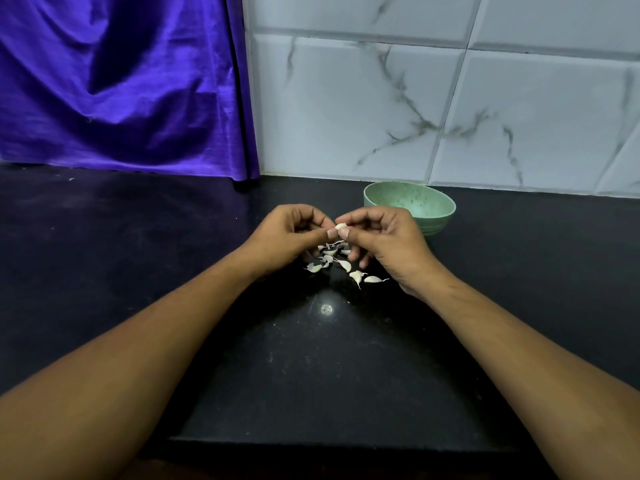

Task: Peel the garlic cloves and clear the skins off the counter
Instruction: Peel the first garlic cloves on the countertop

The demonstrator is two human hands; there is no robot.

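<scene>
A small pale garlic clove (340,226) is held above the black counter (311,358), pinched between the fingertips of both hands. My left hand (287,239) holds it from the left with thumb and forefinger, and my right hand (384,242) pinches it from the right. Beneath the hands lies a loose scatter of several garlic cloves and skins (341,263); two cloves (365,278) lie nearest me. Some pieces are hidden under the fingers.
A pale green bowl (438,206) stands just behind my right hand, near the marbled tile wall (450,109). A purple cloth (121,84) hangs at the back left. The counter's front edge (329,441) runs close to me.
</scene>
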